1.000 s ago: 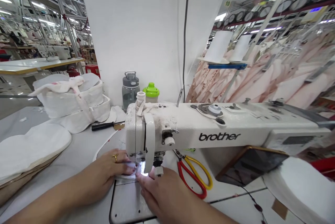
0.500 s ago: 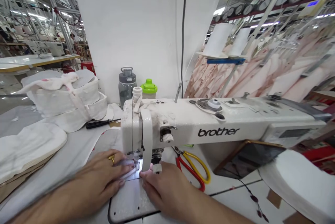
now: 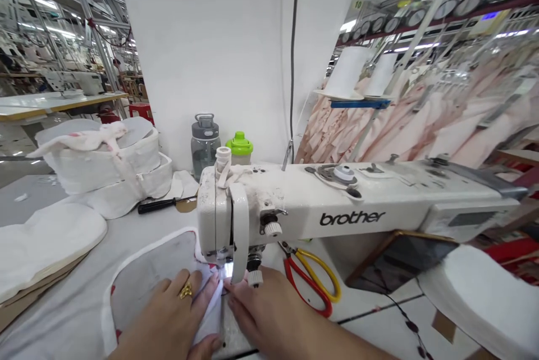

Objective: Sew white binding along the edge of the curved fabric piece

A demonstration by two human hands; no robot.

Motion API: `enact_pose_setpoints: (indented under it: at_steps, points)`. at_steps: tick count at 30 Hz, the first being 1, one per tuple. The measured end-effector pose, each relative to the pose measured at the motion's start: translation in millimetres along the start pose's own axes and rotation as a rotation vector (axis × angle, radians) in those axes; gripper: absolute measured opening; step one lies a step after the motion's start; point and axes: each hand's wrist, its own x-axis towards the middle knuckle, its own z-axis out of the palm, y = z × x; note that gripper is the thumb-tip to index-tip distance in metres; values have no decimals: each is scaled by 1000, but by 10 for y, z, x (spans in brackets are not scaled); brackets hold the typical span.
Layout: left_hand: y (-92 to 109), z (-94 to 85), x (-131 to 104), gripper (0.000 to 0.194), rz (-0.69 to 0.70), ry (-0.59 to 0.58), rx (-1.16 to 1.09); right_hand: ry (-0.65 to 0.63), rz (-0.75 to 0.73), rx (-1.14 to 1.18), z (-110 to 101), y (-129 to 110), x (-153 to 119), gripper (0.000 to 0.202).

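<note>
In the lower left of the frame, the gray cloth is being pressed down under the left hand, its thumb spread from the fingers. At bottom middle, the right hand is being held just beside the cloth's edge; whether its fingers are pinching cannot be told. Scissors are crowding its right; bare table is showing far left. The needle is being hidden by glare.
</note>
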Motion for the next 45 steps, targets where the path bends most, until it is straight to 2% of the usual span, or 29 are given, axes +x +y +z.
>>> enact_pose_setpoints:
  at_steps: [3,7,10,12,17,20,24,27,30,32,35,39,42,45]
  points:
    - [12,-22,6,52,3,-65,41,-10,-3,3,-13,8,-11,27]
    - [-106,-279,23,39,59,-116,-85,-27,-14,-11,-39,22,-41,30]
    - [-229,-451,20,37,123,-126,-127,-12,-73,-12,-51,20,-57,32]
    - [-264,-496,17,39,148,-135,-106,-28,-77,-21,-50,9,-56,31]
    - [-175,-417,18,44,133,-117,-11,4,-9,-2,-11,-16,-29,28]
    - [-80,-327,27,40,79,-107,59,12,-16,9,13,-11,-21,28]
    - [47,-211,34,44,77,-91,167,20,-23,-15,28,7,-35,28]
    - [104,-153,34,46,54,-28,215,7,-47,-23,24,9,-44,26]
    - [72,-161,18,44,12,-7,203,10,-34,-24,12,4,-38,27]
    - [5,-181,-14,44,40,-42,157,17,-27,-29,1,4,-32,28]
    - [-89,-172,-78,54,90,-72,113,16,-55,-46,-27,11,-31,27]
    - [-119,-131,-124,51,3,-24,113,-17,-117,-79,-61,12,-38,25]
    - [-153,-146,-132,50,38,-20,59,-3,-89,-88,-43,21,-43,25]
    - [-240,-158,-147,50,62,40,34,32,-87,-78,-3,49,-60,27]
